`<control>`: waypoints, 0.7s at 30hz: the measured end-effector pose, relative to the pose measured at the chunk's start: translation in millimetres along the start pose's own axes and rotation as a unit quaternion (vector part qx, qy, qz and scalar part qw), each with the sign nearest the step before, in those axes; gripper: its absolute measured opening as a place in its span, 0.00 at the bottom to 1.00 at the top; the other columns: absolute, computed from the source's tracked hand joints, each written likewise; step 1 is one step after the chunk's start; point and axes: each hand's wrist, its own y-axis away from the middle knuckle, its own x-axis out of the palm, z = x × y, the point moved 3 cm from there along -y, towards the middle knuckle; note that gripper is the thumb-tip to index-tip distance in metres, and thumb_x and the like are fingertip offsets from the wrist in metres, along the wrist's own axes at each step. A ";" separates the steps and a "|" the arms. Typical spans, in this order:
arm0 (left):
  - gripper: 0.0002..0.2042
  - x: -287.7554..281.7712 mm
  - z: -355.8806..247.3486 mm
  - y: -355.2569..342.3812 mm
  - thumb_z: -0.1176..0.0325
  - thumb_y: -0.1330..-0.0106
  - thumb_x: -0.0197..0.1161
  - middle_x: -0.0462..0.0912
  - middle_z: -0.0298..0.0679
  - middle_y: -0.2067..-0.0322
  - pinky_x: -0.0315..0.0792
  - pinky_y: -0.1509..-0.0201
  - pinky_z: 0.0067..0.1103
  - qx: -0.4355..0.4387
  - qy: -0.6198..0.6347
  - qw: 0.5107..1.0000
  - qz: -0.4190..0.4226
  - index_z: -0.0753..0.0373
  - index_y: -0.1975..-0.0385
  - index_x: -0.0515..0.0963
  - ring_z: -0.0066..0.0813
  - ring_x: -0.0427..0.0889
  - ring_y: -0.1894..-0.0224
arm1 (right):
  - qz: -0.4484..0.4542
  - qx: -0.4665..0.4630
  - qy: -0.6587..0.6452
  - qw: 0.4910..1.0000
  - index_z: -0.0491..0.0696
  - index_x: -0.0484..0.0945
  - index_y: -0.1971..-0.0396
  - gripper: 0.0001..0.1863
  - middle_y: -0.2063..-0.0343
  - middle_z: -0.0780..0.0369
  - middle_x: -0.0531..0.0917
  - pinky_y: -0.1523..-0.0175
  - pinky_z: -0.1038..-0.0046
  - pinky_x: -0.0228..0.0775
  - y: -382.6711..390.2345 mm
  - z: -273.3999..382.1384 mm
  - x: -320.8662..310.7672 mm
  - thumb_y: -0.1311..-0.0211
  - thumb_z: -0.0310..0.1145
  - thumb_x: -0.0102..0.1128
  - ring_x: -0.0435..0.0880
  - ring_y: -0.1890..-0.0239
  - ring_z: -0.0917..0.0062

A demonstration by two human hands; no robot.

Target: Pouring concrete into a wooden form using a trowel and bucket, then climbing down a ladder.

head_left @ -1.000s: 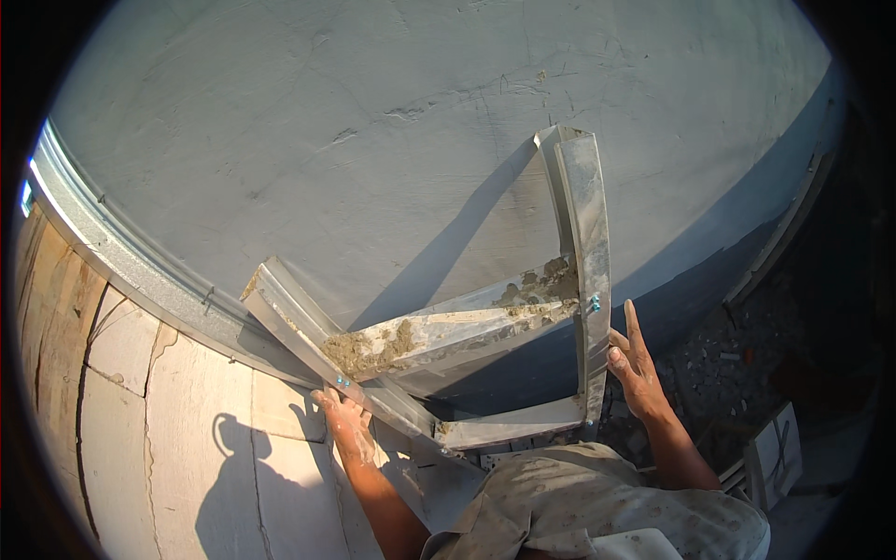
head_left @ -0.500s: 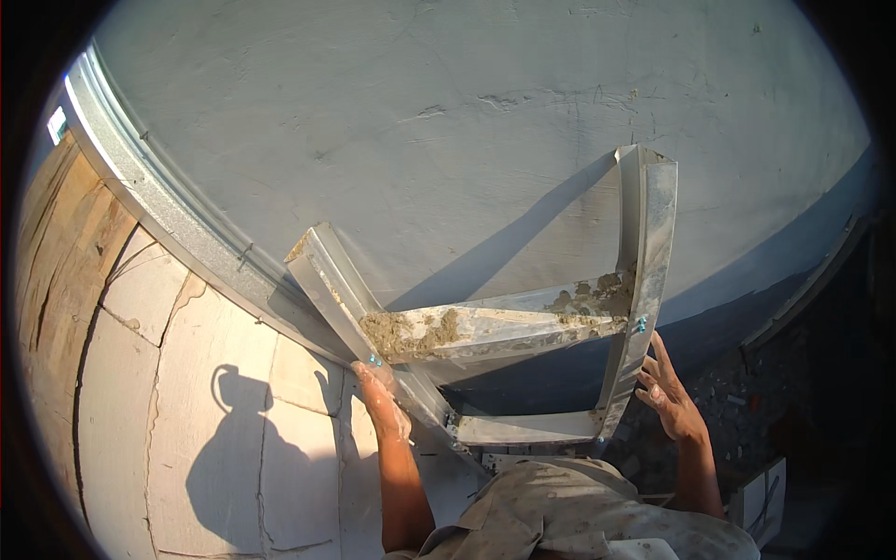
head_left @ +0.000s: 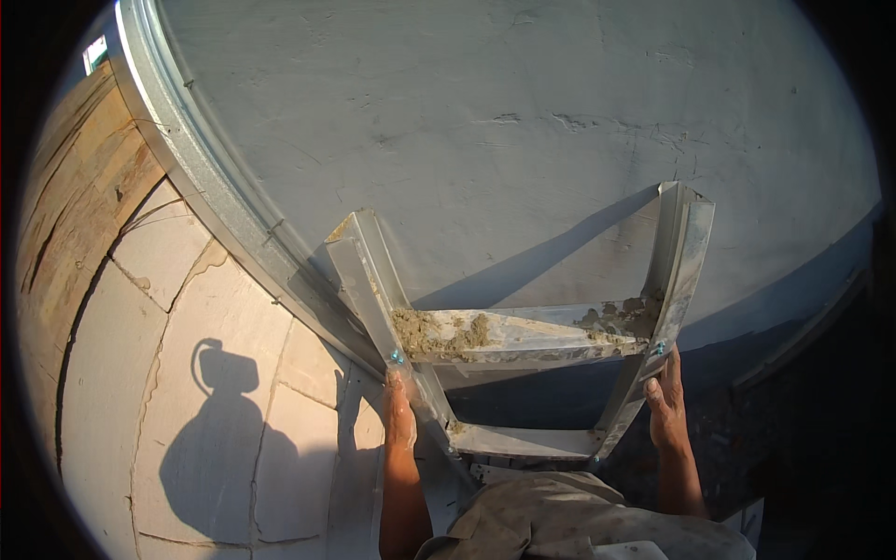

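A ladder of grey metal channel (head_left: 541, 347) stands in front of me and leans against the grey wall. Its upper rung is crusted with lumps of mortar (head_left: 437, 332), and small blue screws show at the joints. My left hand (head_left: 399, 415) is closed on the outer side of the left rail, just under the upper rung; its fingers are partly hidden. On the other side, my right hand (head_left: 666, 415) grips the right rail, thumb in front and fingers along the outer edge. A lower rung (head_left: 527, 441) crosses close to my shirt.
The grey plastered wall (head_left: 504, 168) fills the far side. A metal channel (head_left: 187, 154) runs along its left edge, beside a wall of pale blocks (head_left: 201, 317) and wooden boards (head_left: 79, 205). Dark, shadowed ground with rubble (head_left: 723, 429) lies at lower right.
My right hand has moved in from beside the right rail and closed on it. My left hand stays at the left rail. The view has shifted, placing the ladder farther right in the picture.
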 end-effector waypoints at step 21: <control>0.49 46.9 -76.4 44.5 0.28 0.36 0.41 0.36 0.47 0.26 0.35 0.25 0.40 0.075 -0.022 0.997 0.008 0.58 0.26 0.36 0.47 0.37 0.25 | 0.041 0.080 0.089 0.992 0.52 0.35 0.27 0.52 0.29 0.45 0.41 0.29 0.38 0.35 48.2 -51.1 -33.1 0.39 0.68 0.47 0.34 0.26 0.49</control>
